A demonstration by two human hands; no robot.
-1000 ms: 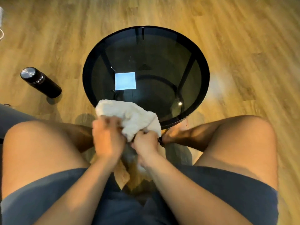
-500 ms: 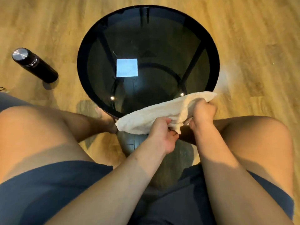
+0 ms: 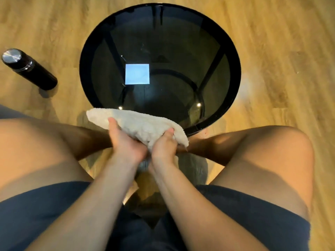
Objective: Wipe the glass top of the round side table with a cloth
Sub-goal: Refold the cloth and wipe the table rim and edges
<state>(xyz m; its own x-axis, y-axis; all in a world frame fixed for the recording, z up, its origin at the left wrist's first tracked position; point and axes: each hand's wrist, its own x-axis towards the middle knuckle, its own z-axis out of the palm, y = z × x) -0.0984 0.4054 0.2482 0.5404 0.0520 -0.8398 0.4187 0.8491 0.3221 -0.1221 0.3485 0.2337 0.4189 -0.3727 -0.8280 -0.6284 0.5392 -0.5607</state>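
A round side table (image 3: 233, 84) with a dark smoked-glass top stands on the wooden floor in front of me. A pale square reflection shows on the glass left of centre. A white terry cloth (image 3: 139, 124) is folded into a long strip over the table's near edge. My left hand (image 3: 125, 144) grips its near left part, thumb on top. My right hand (image 3: 164, 146) holds the cloth's right part, thumb pressed into it. Both hands sit close together, just in front of the table rim.
A black flask (image 3: 29, 69) with a silver cap stands on the floor left of the table. My bare knees (image 3: 268, 147) flank the table's near edge on both sides. Wooden floor surrounds the table.
The cloth was stretched toward the right rim half a second ago; it now lies further left, folded, with both hands drawn together at the table's near edge.
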